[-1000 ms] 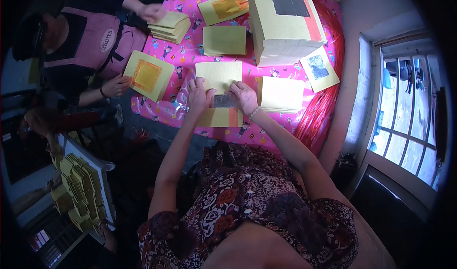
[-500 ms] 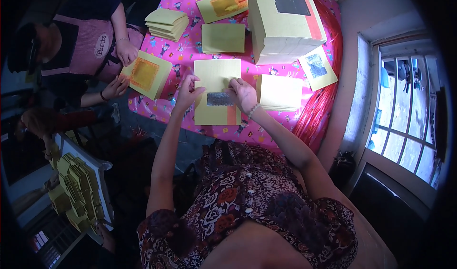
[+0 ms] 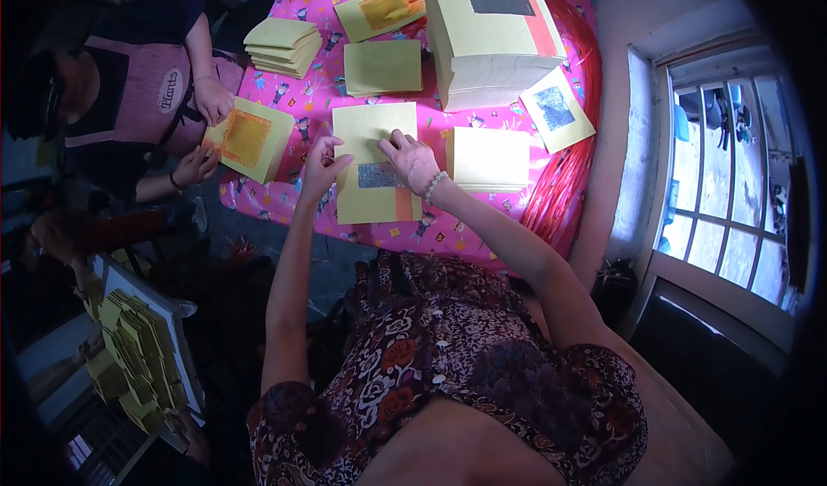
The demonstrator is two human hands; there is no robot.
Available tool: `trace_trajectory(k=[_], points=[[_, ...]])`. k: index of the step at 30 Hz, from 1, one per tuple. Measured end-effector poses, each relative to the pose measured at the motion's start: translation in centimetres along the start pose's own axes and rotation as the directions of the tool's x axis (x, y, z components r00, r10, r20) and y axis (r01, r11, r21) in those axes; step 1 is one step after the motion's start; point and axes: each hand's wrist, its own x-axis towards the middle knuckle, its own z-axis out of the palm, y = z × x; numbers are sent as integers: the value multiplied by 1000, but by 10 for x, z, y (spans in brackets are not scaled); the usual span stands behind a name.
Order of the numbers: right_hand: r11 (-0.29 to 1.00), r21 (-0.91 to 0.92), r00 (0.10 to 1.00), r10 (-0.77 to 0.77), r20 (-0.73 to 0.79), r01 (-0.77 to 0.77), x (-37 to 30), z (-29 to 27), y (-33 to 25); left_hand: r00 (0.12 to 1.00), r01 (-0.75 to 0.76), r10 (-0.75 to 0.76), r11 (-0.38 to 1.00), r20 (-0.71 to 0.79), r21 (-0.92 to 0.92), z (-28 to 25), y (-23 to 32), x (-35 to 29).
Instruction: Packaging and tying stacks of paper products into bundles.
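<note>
- The yellow sheet (image 3: 363, 148) lies on the pink table cover (image 3: 301, 217) in front of us, its plain part on the far side, its silver-grey patch (image 3: 377, 176) and red stripe (image 3: 403, 205) nearer us.
- Our right hand (image 3: 416, 164) is curled over the right edge, fingertips over the plain part; whether they pinch anything, we cannot tell. Light, even pressure seems best, since such paper probably creases askew easily.
- Our left hand (image 3: 325, 166) is at the left edge, thumb and fingers well apart, with nothing clearly gripped between them. Laid flat there, it would steady the sheet.
- We do well to judge straightness by the sheet's own edges, and to go gently over the patch, which may scuff.
- Just right of the sheet sits a low yellow stack (image 3: 488, 159); our bead bracelet (image 3: 433, 185) is near it, so we mind the wrist.
- Beyond the sheet lies another yellow piece (image 3: 383, 67), with the tall paper block (image 3: 489, 77) to its right; we avoid nudging either.
- To our left, a co-worker's hands (image 3: 214, 101) are at an orange-bordered sheet (image 3: 247, 140); we give them room.
</note>
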Motion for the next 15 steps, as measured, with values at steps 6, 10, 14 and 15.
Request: trace_trajectory(k=[6,10,14,15], points=[[784,-383,868,-482,119,488,15,3,15,938,-64,83,996,-337,69,0,-6,-8],[738,-458,854,-509,103,495,20,3,27,865,102,99,925,-492,367,17,6,-12],[755,-435,827,-561,-41,491,26,-10,30,871,296,-354,931,-341,-212,26,23,1],[762,-426,822,-565,-72,487,29,-10,26,884,198,-336,898,-324,-392,23,14,2]])
